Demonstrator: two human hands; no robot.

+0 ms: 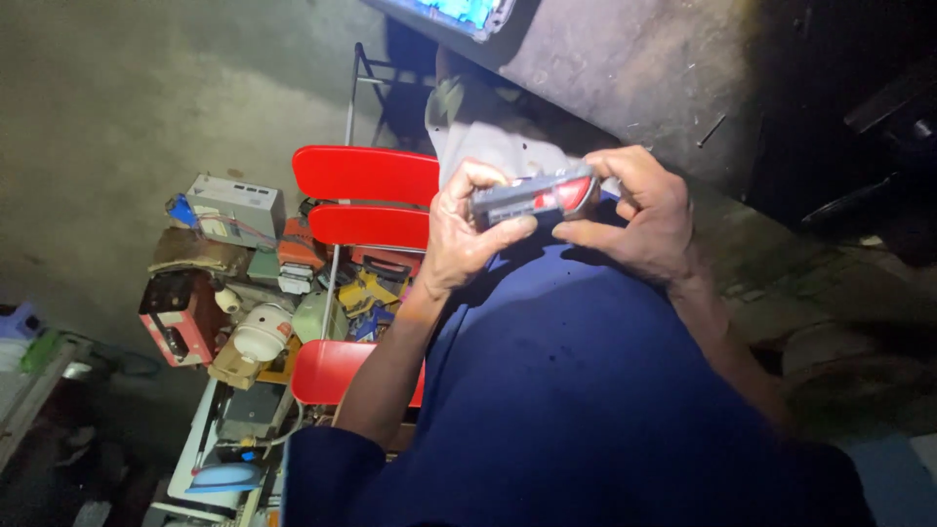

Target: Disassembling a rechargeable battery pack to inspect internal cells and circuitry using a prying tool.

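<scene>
Head view: left hand [459, 239] and right hand [639, 210] each grasp one end of a small grey-and-red device [532, 195] — held above the lap (blue garment [586, 390]). Firm fingertip pinches at both ends — thumbs bracing — should best prevent slipping. Red chair [366, 176] behind.

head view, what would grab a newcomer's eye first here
First the two hands at centre: the left hand and right hand hold a small grey and red device between them, brightly lit over a blue garment. Next, to the left, the red chair with its glossy slats, and beyond it a heap of old electrical parts on the floor.
</scene>
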